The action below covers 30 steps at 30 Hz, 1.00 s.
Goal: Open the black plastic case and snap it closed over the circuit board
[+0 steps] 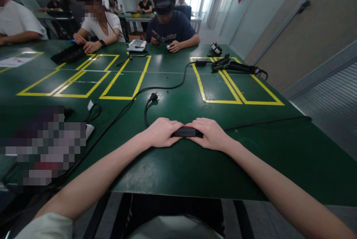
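A black power adapter lies lengthwise between my two hands, close to the green tabletop. Its left end is gripped by my left hand, with the fingers over the top and the thumb along the near side. My right hand holds the other end the same way, and the fingertips of both hands nearly meet. From behind my left hand a short black cord curves up to a plug with its prongs pointing right. A thin black cable runs off rightward from my right hand. My palms hide both adapter ends.
Yellow tape rectangles mark the green table. A long black cable crosses to a small black box beside a black strap-like device. Blurred items lie at left. Co-workers sit opposite, one holding a dark tool.
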Each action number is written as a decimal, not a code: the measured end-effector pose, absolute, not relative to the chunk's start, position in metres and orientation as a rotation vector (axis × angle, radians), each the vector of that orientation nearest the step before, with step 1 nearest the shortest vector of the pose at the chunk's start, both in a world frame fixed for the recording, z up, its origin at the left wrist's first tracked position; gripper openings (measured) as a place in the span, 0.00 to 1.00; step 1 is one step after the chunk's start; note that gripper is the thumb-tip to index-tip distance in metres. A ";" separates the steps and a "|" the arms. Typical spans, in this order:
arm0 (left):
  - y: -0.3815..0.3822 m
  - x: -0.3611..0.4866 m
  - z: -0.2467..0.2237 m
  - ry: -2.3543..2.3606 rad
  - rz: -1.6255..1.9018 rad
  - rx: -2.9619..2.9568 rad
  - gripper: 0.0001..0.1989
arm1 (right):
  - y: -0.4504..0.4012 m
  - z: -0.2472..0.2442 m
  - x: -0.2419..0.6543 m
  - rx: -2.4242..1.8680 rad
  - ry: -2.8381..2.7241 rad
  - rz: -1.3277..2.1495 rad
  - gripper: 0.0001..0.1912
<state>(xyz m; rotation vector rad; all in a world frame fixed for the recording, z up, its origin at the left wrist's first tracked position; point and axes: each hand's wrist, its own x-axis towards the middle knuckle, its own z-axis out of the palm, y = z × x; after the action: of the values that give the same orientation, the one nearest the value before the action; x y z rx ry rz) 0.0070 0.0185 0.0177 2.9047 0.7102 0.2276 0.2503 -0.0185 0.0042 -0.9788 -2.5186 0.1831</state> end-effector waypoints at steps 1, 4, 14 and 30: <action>0.018 0.007 0.018 0.704 0.229 2.908 0.12 | -0.019 0.005 0.250 -0.968 -2.510 0.183 0.14; 0.018 0.005 0.018 0.688 0.240 2.914 0.12 | -0.020 0.006 0.248 -0.915 -2.478 0.185 0.14; 0.019 0.002 0.018 0.654 0.280 2.914 0.16 | -0.022 0.006 0.245 -0.888 -2.418 0.204 0.16; 0.025 -0.004 0.020 0.875 0.383 2.212 0.26 | -0.023 0.002 0.250 -0.877 -2.491 0.070 0.22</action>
<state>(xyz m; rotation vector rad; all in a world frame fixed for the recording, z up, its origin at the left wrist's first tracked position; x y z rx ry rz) -0.0040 0.0253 0.0199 2.2119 0.8751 0.3832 0.2502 -0.0228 0.0020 -0.8770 -2.4906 0.0700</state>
